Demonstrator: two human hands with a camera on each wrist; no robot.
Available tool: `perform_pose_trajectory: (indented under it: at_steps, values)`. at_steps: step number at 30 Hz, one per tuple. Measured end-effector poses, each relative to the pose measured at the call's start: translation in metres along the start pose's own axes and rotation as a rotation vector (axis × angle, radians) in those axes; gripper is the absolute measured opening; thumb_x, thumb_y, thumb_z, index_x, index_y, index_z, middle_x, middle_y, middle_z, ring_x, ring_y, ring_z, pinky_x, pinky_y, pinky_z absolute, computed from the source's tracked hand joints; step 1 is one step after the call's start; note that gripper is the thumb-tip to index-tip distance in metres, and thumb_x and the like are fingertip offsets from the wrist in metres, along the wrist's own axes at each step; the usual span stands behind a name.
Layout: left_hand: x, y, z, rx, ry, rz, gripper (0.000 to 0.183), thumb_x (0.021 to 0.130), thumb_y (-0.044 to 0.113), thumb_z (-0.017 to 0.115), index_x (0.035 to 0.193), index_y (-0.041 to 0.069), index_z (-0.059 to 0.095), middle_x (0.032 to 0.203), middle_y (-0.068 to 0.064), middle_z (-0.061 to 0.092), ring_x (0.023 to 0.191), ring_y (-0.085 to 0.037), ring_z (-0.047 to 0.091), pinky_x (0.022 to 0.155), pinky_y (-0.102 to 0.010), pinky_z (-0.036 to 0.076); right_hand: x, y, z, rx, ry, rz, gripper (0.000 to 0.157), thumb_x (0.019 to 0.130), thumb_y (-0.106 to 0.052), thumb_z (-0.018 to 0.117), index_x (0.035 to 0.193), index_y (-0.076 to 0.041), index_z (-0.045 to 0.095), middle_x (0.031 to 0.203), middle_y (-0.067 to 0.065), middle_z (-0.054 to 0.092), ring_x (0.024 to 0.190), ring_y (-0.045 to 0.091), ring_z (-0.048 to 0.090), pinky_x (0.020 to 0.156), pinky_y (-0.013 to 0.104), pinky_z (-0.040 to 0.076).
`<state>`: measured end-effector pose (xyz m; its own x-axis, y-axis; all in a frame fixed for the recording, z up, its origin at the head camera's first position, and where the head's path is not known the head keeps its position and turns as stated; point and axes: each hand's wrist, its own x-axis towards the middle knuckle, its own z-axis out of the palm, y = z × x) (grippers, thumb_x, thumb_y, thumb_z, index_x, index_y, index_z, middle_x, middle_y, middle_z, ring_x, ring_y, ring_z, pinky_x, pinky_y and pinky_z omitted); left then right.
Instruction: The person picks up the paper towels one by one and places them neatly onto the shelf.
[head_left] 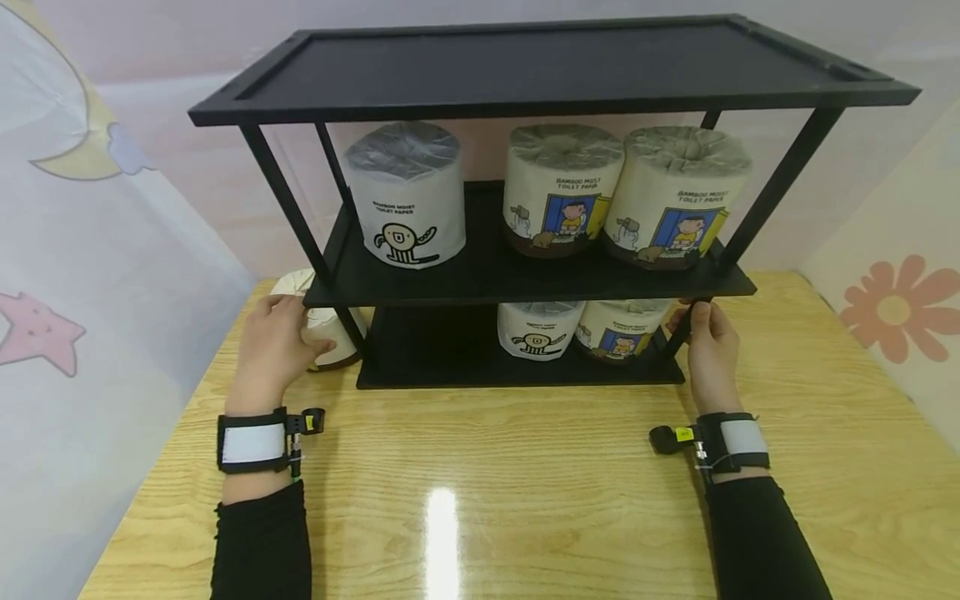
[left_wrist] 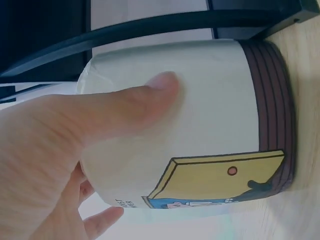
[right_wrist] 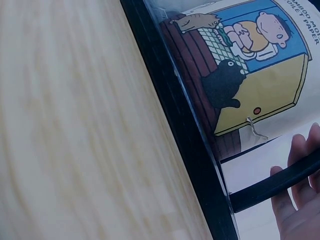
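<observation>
My left hand (head_left: 272, 346) is at the left end of a black shelf rack (head_left: 480, 287). It grips a wrapped toilet paper roll (left_wrist: 215, 110), thumb on one side and fingers round the other. The roll stands upright on the table beside the rack's left post, its top partly hidden by the hand in the head view. At the right end, my right hand (head_left: 711, 354) holds the rack's lower right post (right_wrist: 275, 182), fingers behind it and thumb in front. Close to that hand, a toilet paper roll (right_wrist: 280, 65) with a cartoon print stands on the bottom shelf.
On the middle shelf stand a white roll (head_left: 408, 200) and two cartoon-print rolls (head_left: 562, 196). Another white roll (head_left: 538, 332) is on the bottom shelf, right of centre. The rack's flat top (head_left: 525, 71) overhangs the shelves. Printed cloth (head_left: 892, 308) surrounds the wooden table (head_left: 525, 467).
</observation>
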<state>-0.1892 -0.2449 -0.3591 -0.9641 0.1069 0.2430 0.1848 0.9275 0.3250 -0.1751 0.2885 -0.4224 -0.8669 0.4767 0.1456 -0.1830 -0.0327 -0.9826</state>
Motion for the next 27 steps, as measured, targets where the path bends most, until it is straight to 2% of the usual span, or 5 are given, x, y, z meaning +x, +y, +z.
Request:
perform_pose_trajectory:
  at_steps: [9, 16, 23, 27]
  values:
    - [0.0, 0.004, -0.001, 0.054, -0.034, -0.011, 0.043, 0.076, 0.018, 0.086, 0.098, -0.01, 0.061, 0.106, -0.028, 0.059, 0.129, -0.049, 0.034, 0.106, -0.062, 0.028, 0.001, 0.001, 0.0, -0.012, 0.001, -0.003, 0.039, 0.098, -0.039, 0.051, 0.108, -0.004, 0.065, 0.094, 0.006, 0.057, 0.089, 0.019, 0.058, 0.086, 0.026, 0.044]
    - [-0.004, 0.008, -0.002, 0.092, 0.042, -0.016, 0.039, 0.072, 0.017, 0.089, 0.088, -0.008, 0.064, 0.097, -0.026, 0.062, 0.123, -0.047, 0.04, 0.101, -0.062, 0.031, -0.001, 0.004, 0.003, -0.055, -0.034, -0.007, 0.041, 0.1, -0.04, 0.049, 0.111, -0.004, 0.063, 0.095, 0.007, 0.057, 0.09, 0.02, 0.057, 0.086, 0.028, 0.044]
    - [-0.002, 0.012, 0.002, 0.187, 0.056, 0.043, 0.036, 0.073, 0.026, 0.089, 0.074, -0.002, 0.066, 0.09, -0.023, 0.064, 0.112, -0.045, 0.044, 0.094, -0.059, 0.036, -0.001, 0.002, 0.0, -0.067, -0.006, -0.021, 0.037, 0.101, -0.038, 0.05, 0.109, -0.005, 0.064, 0.092, 0.006, 0.058, 0.088, 0.02, 0.057, 0.082, 0.025, 0.044]
    - [-0.002, 0.011, 0.003, 0.228, 0.075, 0.091, 0.039, 0.072, 0.028, 0.089, 0.078, -0.003, 0.067, 0.092, -0.025, 0.065, 0.112, -0.045, 0.046, 0.098, -0.057, 0.036, -0.004, -0.001, 0.0, -0.058, -0.003, -0.014, 0.037, 0.101, -0.037, 0.05, 0.109, -0.004, 0.064, 0.092, 0.007, 0.058, 0.089, 0.022, 0.056, 0.083, 0.026, 0.043]
